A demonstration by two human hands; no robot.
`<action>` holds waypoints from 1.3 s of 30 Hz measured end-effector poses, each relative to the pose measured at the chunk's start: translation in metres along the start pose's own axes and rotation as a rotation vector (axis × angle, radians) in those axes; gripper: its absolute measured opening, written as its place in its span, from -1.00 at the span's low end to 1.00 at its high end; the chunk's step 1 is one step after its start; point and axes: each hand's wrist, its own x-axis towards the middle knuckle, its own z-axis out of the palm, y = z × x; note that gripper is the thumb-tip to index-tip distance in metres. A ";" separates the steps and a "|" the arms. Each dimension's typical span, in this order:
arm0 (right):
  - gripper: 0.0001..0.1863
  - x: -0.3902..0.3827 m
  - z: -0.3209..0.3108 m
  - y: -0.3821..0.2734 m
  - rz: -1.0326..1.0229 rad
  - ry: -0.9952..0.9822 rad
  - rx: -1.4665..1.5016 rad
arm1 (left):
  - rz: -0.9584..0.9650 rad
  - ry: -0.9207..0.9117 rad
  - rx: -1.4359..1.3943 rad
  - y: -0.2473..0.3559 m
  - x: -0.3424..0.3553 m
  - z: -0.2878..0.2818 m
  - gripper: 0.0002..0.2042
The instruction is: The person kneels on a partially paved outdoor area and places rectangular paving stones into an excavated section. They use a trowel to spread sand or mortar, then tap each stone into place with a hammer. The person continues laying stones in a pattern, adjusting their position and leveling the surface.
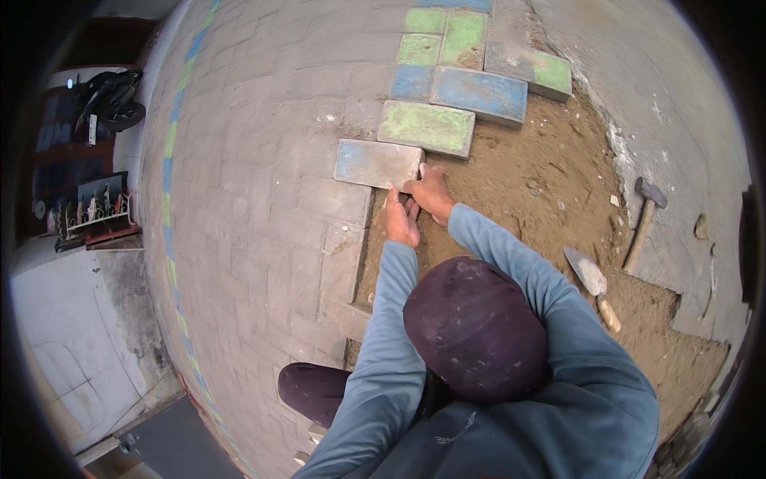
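A grey paving block (375, 162) with a blue patch on its left end sits at the edge of the laid paving, raised a little above its neighbours. My right hand (432, 194) grips its right end with bent fingers. Close beside it, my left hand (401, 219) has its fingertips on the near edge by the same corner; part of the fingers is hidden. Touching its far side is a green-painted block (427, 128). Beyond that lies a blue-painted block (479, 94). Brown sand (519, 180) spreads right of the blocks.
A hammer (645, 219) with a wooden handle rests at the concrete edge (618, 148) on the right. Nearer lies a pointed trowel (589, 275) on the sand. My knee (477, 327) rises just below my hands. A motorbike (110, 100) stands far left.
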 end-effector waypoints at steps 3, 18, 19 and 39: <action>-0.18 -0.008 -0.010 -0.010 -0.056 0.005 0.037 | 0.043 -0.025 -0.049 -0.001 -0.016 0.017 -0.46; -0.60 -0.127 -0.140 0.035 -0.382 0.044 0.064 | -0.035 0.026 -0.440 0.038 0.021 0.025 -0.35; -0.64 -0.147 -0.163 0.061 -0.379 0.206 0.016 | -0.051 0.034 -0.470 0.039 0.013 0.040 -0.35; -0.67 -0.400 -0.314 0.222 0.250 0.425 -0.751 | 0.448 0.434 0.425 0.084 -0.081 -0.231 -0.25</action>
